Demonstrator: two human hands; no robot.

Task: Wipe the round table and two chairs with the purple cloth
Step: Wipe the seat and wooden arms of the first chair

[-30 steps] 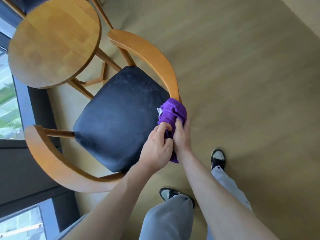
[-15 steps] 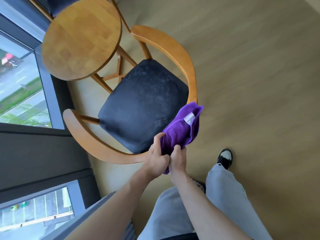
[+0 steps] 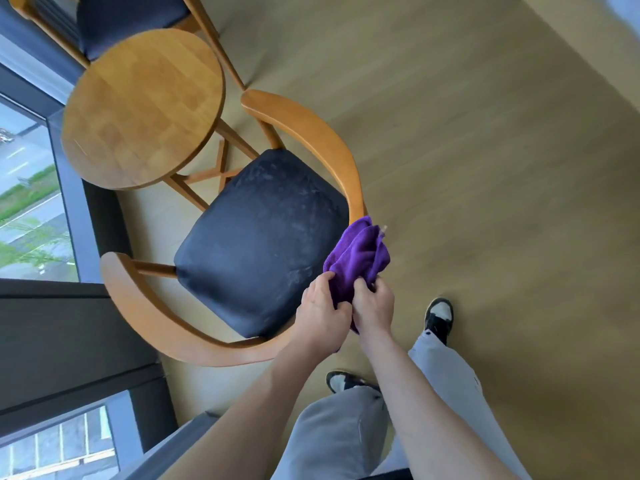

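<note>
Purple cloth (image 3: pixel 356 261) bunched in my hands: left hand (image 3: pixel 320 313) and right hand (image 3: pixel 374 308) both grip it beside the black-seated chair (image 3: pixel 259 240), near the round tabletop (image 3: pixel 142 109).

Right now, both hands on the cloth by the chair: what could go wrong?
1. The purple cloth is bunched, held by left hand and right hand; a wad likely wipes unevenly.
2. The near chair seat shows pale smudges; a quick pass may miss them.
3. The round table stands close; an elbow could bump it.
</note>
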